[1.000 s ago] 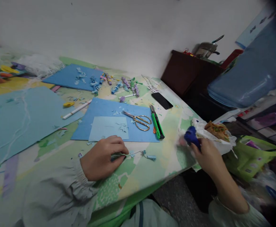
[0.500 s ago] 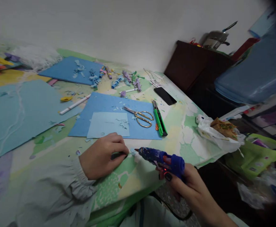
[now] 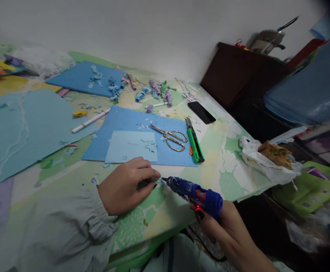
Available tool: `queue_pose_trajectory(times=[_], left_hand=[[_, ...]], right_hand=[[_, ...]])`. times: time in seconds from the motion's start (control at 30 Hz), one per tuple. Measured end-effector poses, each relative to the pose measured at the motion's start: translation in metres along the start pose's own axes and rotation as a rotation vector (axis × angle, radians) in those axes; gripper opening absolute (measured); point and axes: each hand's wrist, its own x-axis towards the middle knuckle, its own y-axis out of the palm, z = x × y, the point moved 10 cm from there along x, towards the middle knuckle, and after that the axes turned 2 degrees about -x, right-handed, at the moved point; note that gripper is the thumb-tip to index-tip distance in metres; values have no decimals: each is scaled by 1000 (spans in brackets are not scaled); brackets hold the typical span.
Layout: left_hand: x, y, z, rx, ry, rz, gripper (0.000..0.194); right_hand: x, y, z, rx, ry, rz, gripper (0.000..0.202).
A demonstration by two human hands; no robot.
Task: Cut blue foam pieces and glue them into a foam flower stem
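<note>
My right hand (image 3: pixel 224 226) is wrapped round a dark blue glue gun (image 3: pixel 193 192) with a red light glowing on it. The gun's nozzle points left, at a small light blue paper piece (image 3: pixel 161 181) beside my left fingertips. My left hand (image 3: pixel 129 185) rests at the table's front, thumb and forefinger curled toward each other; whether they grip the small paper is too small to tell. Beyond it a light blue sheet (image 3: pixel 119 145) lies on a darker blue sheet (image 3: pixel 170 156), with gold-handled scissors (image 3: pixel 172 138) and a green cutter (image 3: pixel 195 141) to the right.
Curled paper rolls (image 3: pixel 142 93), a black phone (image 3: pixel 201 112) and a white stick (image 3: pixel 90 121) lie farther back. Large light blue paper (image 3: pixel 34 132) covers the left. Wrapped food (image 3: pixel 275 155) sits at the right edge, near a dark cabinet (image 3: pixel 238 75).
My left fingertips have moved slightly right, nearer the glue gun's nozzle and the small paper piece. The view has shifted slightly.
</note>
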Motion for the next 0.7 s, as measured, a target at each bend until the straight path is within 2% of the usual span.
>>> queue_pose_trajectory(times=[0.47, 0.7], left_hand=[[2, 4, 7, -42, -84, 52, 18], [5, 6, 8, -54, -124, 80, 18]], right_hand=[[2, 4, -5, -25, 4, 21, 19], [2, 5, -4, -45, 6, 36, 24]])
